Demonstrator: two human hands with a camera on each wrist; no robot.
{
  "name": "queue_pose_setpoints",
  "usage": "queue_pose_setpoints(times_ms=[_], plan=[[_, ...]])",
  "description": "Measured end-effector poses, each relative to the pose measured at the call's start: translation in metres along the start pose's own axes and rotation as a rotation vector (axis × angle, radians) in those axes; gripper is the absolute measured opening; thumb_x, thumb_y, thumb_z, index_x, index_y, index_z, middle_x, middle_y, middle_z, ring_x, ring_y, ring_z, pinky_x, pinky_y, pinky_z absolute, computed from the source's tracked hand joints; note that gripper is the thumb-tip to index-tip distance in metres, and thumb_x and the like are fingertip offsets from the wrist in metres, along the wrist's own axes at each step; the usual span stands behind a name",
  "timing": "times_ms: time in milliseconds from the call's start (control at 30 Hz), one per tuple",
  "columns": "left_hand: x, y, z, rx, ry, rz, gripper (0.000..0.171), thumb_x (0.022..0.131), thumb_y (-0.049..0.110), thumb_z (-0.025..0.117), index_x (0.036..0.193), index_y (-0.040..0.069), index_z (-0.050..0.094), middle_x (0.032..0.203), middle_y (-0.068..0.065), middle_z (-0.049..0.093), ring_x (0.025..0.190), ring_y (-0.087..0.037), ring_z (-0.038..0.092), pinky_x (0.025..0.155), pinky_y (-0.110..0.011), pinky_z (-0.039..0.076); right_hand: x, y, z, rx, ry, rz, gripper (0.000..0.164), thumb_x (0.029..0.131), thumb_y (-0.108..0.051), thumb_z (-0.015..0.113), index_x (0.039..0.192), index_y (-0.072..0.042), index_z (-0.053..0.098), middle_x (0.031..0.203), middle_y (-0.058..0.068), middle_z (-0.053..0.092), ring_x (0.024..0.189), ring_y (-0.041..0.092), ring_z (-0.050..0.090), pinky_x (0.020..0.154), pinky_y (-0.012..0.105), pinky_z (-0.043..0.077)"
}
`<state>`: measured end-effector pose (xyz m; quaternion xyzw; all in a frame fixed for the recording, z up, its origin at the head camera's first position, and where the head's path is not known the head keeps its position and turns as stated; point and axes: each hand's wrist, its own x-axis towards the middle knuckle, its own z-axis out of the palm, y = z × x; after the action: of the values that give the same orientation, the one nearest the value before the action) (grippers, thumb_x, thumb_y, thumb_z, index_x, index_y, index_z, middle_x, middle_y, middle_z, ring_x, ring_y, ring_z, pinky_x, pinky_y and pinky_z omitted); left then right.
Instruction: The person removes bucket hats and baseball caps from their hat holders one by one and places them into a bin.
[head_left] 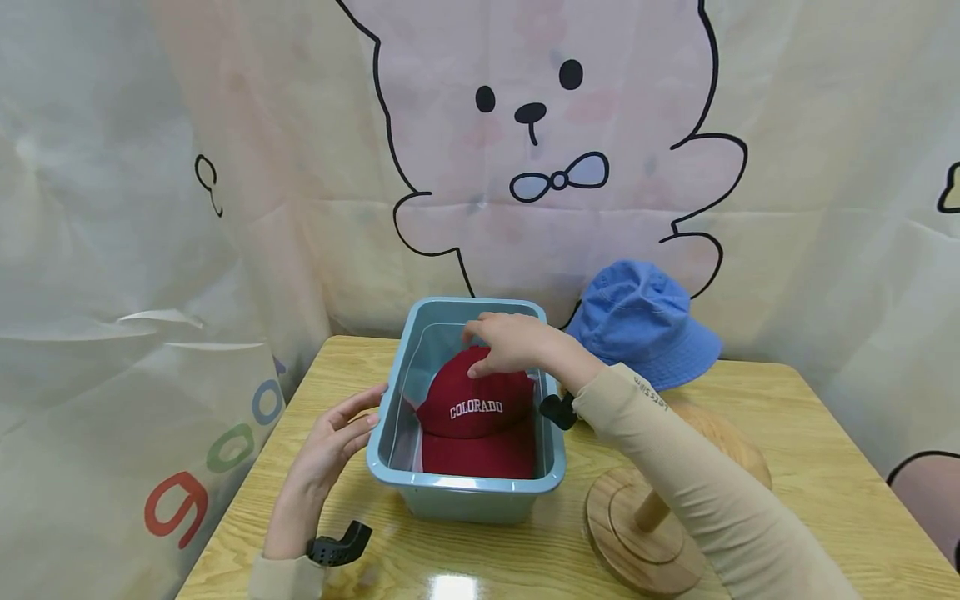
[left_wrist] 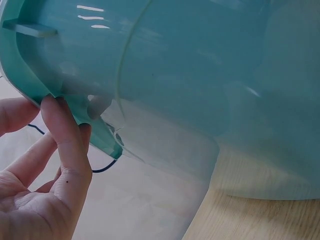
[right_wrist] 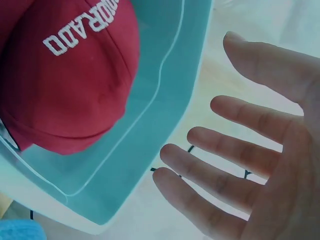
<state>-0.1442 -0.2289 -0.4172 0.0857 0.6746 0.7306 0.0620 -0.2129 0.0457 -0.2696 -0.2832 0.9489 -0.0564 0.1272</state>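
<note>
A dark red baseball cap [head_left: 480,408] with white COLORADO lettering lies in a light blue plastic bin [head_left: 467,481], its brim toward the front. My right hand [head_left: 510,342] hovers over the cap's crown, fingers spread and nothing in them; the right wrist view shows the same hand [right_wrist: 250,150] apart from the cap [right_wrist: 75,80]. On the bin's left side, my left hand [head_left: 333,437] holds the rim with its fingertips. In the left wrist view the left hand's fingers [left_wrist: 65,135] are bent at the underside of the bin's rim [left_wrist: 30,80].
A blue bucket hat [head_left: 637,321] sits at the back right on a wooden stand [head_left: 645,525], partly behind my right forearm. The wooden table [head_left: 352,367] ends at a printed curtain [head_left: 300,217] behind and to the left.
</note>
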Motion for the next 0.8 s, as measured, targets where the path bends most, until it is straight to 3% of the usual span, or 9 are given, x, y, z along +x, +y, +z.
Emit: queue_pose_setpoints(times_ms=[533,800], plan=[[-0.001,0.000,0.000,0.005,0.000,-0.003,0.048,0.095,0.010,0.056,0.140,-0.002,0.044,0.120,0.009,0.059,0.102,-0.004,0.064,0.087,-0.021,0.053,-0.015,0.014,-0.025,0.029,0.067,0.029,0.046,0.090,-0.039,0.064,0.130,-0.018,0.056,0.138,0.004,0.052,0.120,0.024,0.054,0.098,0.045,0.047],[-0.001,0.001,0.000,0.009,0.004,-0.009,0.048,0.095,0.011,0.057,0.141,-0.001,0.044,0.120,0.009,0.059,0.103,-0.004,0.064,0.088,-0.021,0.053,-0.021,0.020,-0.036,0.022,0.155,0.057,0.045,0.089,-0.039,0.065,0.127,-0.017,0.058,0.134,0.004,0.056,0.118,0.025,0.056,0.096,0.046,0.047]])
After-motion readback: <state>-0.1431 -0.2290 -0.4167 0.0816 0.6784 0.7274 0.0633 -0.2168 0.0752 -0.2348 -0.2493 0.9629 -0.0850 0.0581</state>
